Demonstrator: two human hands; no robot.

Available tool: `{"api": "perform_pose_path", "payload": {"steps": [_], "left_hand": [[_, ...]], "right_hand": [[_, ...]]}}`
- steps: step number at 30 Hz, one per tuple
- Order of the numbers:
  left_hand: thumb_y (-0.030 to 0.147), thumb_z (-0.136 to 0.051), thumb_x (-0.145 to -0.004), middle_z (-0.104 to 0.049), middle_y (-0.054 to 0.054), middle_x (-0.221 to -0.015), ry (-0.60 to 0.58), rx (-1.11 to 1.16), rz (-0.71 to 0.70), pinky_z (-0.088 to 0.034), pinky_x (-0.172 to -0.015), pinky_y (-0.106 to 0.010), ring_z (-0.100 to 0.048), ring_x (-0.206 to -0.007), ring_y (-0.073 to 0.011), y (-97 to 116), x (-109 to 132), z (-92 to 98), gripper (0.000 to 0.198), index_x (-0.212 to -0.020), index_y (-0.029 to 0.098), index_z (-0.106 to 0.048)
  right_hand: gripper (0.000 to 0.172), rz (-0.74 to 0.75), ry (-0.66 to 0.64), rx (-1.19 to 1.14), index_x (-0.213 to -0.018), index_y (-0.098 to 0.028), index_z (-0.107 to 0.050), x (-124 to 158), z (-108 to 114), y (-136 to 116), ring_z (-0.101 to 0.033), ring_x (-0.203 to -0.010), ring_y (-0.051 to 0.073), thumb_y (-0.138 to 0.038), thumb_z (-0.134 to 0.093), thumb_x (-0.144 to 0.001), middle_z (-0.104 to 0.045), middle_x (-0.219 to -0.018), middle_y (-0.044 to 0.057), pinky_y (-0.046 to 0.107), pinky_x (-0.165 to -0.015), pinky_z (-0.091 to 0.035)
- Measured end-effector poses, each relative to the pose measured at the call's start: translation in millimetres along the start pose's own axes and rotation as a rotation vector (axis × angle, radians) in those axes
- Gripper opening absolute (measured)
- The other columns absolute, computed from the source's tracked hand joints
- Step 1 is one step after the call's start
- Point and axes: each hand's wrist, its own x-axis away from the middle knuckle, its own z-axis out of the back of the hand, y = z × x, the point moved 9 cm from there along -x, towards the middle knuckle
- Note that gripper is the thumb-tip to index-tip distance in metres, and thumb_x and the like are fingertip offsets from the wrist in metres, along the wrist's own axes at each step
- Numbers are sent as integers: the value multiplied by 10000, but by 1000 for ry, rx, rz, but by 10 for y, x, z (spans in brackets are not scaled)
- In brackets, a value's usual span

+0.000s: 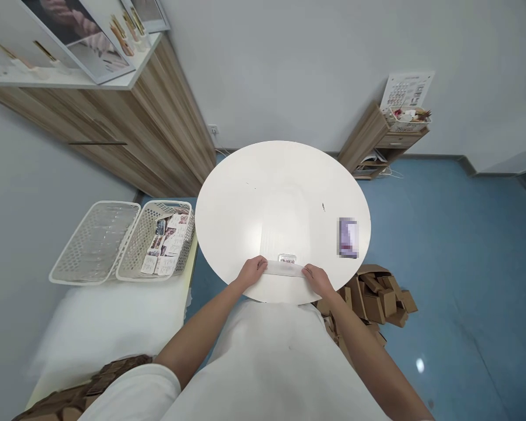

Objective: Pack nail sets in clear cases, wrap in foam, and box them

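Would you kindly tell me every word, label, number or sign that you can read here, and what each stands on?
No text is legible.
Printed white paper cards in the white plastic basket: too small to read.
White printed sheet by the pale wall: too small.
Purple rectangular item on the rounded white table: pixelated.
Small clear rectangular case on the table: too small to tell.

- Centre: table (284,169); on its lower part, a case (287,258) just above a film strip (284,269).
- Left: basket (135,250) holding cards (169,245).
- Upper left: cabinet (160,117).
- Upper right: drawer unit (363,135).
- Lower right of centre: cartons (372,301).
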Motion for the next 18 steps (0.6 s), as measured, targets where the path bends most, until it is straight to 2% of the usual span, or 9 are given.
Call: {"api": "perform_pose_path", "payload": {"steps": [4,7,9,12,15,18], "left_hand": [[275,-366,-815,-617,0,-728,15,-55,107,-399,-587,-245,-554,-659,-144,-60,-142,49,199,-813,206,-553],[252,-389,-808,-611,-5,-715,7,-107,171,-372,-559,-247,-549,-649,-153,-111,-220,-10,155,-827,209,-536],[242,-390,-814,-609,-7,-725,11,-200,164,-372,-576,-251,-548,-657,-152,-110,-247,-59,145,-839,213,-529],[211,-384,-820,-607,-41,-858,81,-369,27,-391,-659,-277,-553,-760,-164,9,-255,-94,171,-903,203,-533],[119,-375,-808,-556,-89,-1086,161,-441,-101,-381,-775,-328,-516,-961,-204,140,-230,-93,299,-1060,202,-511],[41,-344,-800,-459,-77,-1266,75,-469,-238,-303,-911,-392,-407,-1150,-230,277,-226,-182,444,-1158,267,-476]], "right_hand": [[261,-81,-8,14,-665,-212,-440,-181,12,53,-462,-554,127,-338,-303,-848,-519,-604,-20,224,-497,-290],[254,-179,-2,61,-625,-211,-415,-235,-45,119,-402,-478,115,-338,-333,-828,-479,-551,-26,226,-456,-233],[233,-235,5,112,-629,-211,-422,-230,-90,148,-385,-460,108,-333,-358,-818,-480,-551,-28,226,-449,-219],[184,-226,43,148,-716,-217,-467,-208,-128,121,-427,-502,116,-316,-358,-826,-529,-622,-19,230,-464,-246],[159,-135,166,143,-899,-211,-496,-195,-65,39,-511,-688,166,-280,-371,-830,-585,-821,37,266,-562,-339],[220,-17,288,165,-1012,-184,-500,-195,21,-63,-469,-993,259,-208,-416,-810,-542,-1073,129,378,-793,-349]]}}
